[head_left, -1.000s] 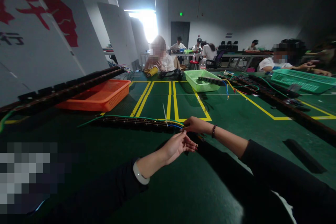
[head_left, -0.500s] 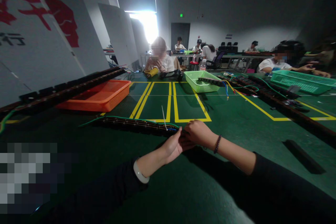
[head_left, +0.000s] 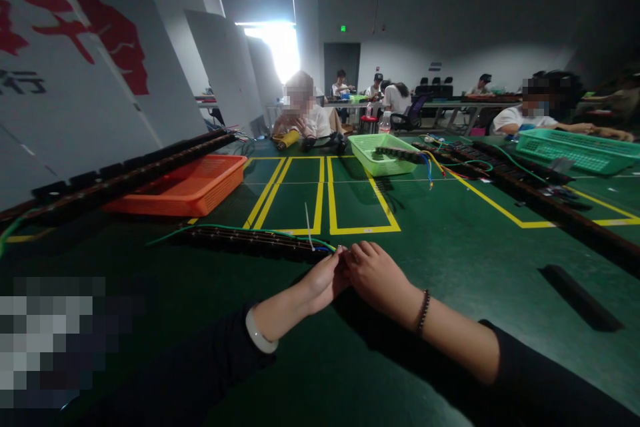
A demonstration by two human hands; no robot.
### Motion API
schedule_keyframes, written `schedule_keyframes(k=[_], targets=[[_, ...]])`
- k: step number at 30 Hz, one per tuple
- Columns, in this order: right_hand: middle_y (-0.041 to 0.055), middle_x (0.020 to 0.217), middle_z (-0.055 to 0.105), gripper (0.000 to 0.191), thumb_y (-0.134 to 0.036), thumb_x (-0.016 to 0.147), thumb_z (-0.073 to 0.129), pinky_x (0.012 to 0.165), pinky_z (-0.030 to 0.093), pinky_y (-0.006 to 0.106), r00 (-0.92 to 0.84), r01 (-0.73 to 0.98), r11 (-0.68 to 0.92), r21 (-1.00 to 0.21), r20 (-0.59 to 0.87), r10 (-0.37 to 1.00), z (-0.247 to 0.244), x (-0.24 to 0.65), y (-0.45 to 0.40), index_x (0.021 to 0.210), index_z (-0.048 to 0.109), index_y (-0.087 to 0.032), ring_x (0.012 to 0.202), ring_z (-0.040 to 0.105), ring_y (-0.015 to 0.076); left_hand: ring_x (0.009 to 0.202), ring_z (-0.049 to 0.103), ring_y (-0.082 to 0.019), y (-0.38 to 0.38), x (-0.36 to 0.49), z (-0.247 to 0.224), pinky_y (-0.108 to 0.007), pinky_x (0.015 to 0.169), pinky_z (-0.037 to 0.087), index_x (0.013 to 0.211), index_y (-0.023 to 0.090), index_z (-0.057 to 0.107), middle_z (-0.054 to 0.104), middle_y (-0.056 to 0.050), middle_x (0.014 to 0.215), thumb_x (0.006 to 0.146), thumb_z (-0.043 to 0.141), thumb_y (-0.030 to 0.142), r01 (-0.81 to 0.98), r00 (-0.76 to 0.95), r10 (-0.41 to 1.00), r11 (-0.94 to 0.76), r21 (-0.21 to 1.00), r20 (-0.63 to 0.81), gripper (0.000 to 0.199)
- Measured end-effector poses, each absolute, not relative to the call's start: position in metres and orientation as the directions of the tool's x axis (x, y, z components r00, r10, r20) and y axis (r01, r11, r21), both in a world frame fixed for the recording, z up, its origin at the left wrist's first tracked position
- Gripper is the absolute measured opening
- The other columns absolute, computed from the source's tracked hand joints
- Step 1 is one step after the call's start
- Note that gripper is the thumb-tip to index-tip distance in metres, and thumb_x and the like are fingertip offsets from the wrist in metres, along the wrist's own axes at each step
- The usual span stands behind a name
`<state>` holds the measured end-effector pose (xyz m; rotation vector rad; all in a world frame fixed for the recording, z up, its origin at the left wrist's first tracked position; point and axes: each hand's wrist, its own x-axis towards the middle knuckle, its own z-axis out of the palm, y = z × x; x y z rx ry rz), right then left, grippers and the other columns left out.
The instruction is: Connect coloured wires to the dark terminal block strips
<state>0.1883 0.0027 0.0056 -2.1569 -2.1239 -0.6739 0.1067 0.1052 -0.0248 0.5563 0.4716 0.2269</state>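
Head view, and everything is centred on the near side of the bench (head_left: 445,267): a slim dark strip (head_left: 250,241) is laid flat there, just short of the yellow lines (head_left: 350,231), its right end brought to the hands, presumably so that both can be used on the wires (head_left: 325,249) at once. Those wires, blue and yellow-green where they show, are run straight into the left hand (head_left: 320,283), where they seem to be pinched between thumb and fingers, apparently to be steadied. Tight against it, the right hand (head_left: 379,278) is bunched with knuckles up; its fingertips are covered, so whether anything is gripped by it cannot be told. Close work, judging by how snugly the two are pressed together! Along the strip, a green wire (head_left: 220,227) is trailed out past the left end, and a white tie (head_left: 309,225) is stood up near the wires, probably where a bundle is bound. Farther off, an orange basket (head_left: 227,180) and a light-green basket (head_left: 385,168) are parked well apart from the hands, seemingly so that elbow room is left.
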Motion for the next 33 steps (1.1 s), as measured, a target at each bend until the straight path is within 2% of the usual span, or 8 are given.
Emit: schedule_keyframes(k=[4,7,11,16,22,28,33], targets=[[0.0070,0.086,0.059,0.016,-0.028,0.089,0.052,0.071,0.037,0.032,0.067,0.986,-0.110,0.125,0.307,0.949,0.037,0.195,-0.007,0.088,0.064,-0.017,0.081,0.052,0.0194,0.066,0.059,-0.012,0.108,0.106,-0.026,-0.026,0.071,0.048,0.075,0.013,0.057,0.063,-0.003,0.072,0.089,0.048,0.024,-0.038,0.900,0.284,0.807,0.589,-0.332,0.020],[0.0051,0.080,0.060,0.016,-0.027,0.088,0.053,0.070,0.035,0.031,0.120,0.983,-0.151,0.107,0.253,0.960,0.048,0.196,-0.010,0.080,0.063,-0.017,0.077,0.054,0.0178,0.073,0.062,-0.016,0.109,0.105,-0.029,-0.031,0.077,0.048,0.077,0.013,0.059,0.065,-0.006,0.075,0.090,0.047,0.027,-0.027,0.912,0.266,0.800,0.599,-0.313,0.023],[0.0055,0.083,0.062,0.011,-0.025,0.086,0.056,0.067,0.034,0.031,0.086,0.982,-0.114,0.151,0.186,0.979,0.036,0.196,-0.008,0.089,0.063,-0.017,0.076,0.055,0.0179,0.070,0.062,-0.014,0.109,0.105,-0.029,-0.031,0.078,0.048,0.080,0.014,0.059,0.065,-0.004,0.076,0.089,0.050,0.028,-0.044,0.909,0.283,0.795,0.605,-0.306,0.019],[0.0073,0.090,0.061,0.016,-0.017,0.084,0.051,0.068,0.037,0.033,0.060,0.964,-0.101,0.245,0.170,0.984,0.017,0.195,-0.007,0.098,0.058,-0.015,0.080,0.056,0.0208,0.080,0.063,-0.016,0.108,0.105,-0.025,-0.031,0.084,0.047,0.080,0.013,0.058,0.066,-0.006,0.080,0.088,0.051,0.028,-0.020,0.923,0.241,0.807,0.591,-0.299,0.019],[0.0099,0.096,0.059,0.025,-0.013,0.086,0.048,0.066,0.041,0.035,0.127,0.952,-0.154,0.264,0.114,0.985,0.020,0.186,-0.010,0.111,0.052,-0.013,0.083,0.056,0.0220,0.079,0.064,-0.015,0.105,0.105,-0.021,-0.032,0.085,0.047,0.077,0.013,0.058,0.067,-0.006,0.078,0.090,0.047,0.030,-0.024,0.912,0.264,0.799,0.600,-0.315,0.023],[0.0094,0.089,0.060,0.017,-0.011,0.088,0.045,0.060,0.041,0.033,0.185,0.935,-0.207,0.287,0.102,0.977,0.031,0.176,-0.012,0.102,0.054,-0.012,0.074,0.058,0.0209,0.080,0.065,-0.017,0.105,0.102,-0.018,-0.030,0.085,0.047,0.074,0.013,0.059,0.067,-0.008,0.076,0.090,0.046,0.036,0.046,0.889,0.253,0.780,0.625,-0.381,0.031],[0.0118,0.085,0.062,0.016,-0.008,0.086,0.046,0.059,0.041,0.030,0.183,0.937,-0.198,0.288,0.078,0.980,0.030,0.173,-0.012,0.096,0.058,-0.011,0.075,0.059,0.0209,0.086,0.064,-0.018,0.107,0.103,-0.023,-0.028,0.083,0.046,0.083,0.012,0.061,0.068,-0.010,0.083,0.090,0.043,0.041,0.101,0.901,0.190,0.782,0.615,-0.390,0.035]])
